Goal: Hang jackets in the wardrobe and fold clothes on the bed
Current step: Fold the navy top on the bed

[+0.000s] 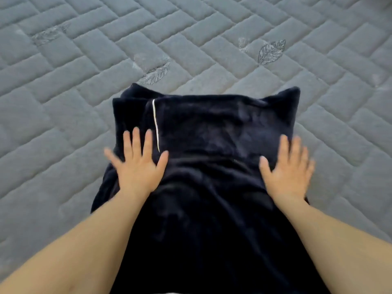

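Left hand [137, 166] and right hand [286, 168] flat, fingers spread, gripping nothing, pressing dark garment [212, 128] onto bed [63, 102] (probably flattening the fold).

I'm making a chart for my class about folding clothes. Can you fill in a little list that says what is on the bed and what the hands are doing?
place: grey quilted bed cover with leaf patterns
clothing: dark navy garment, soft-looking, thin white stripe near its left edge
fold: far part already doubled over
left hand: flat, fingers spread, pressing the garment
right hand: flat on the garment's right side, a bit blurred
held: nothing gripped
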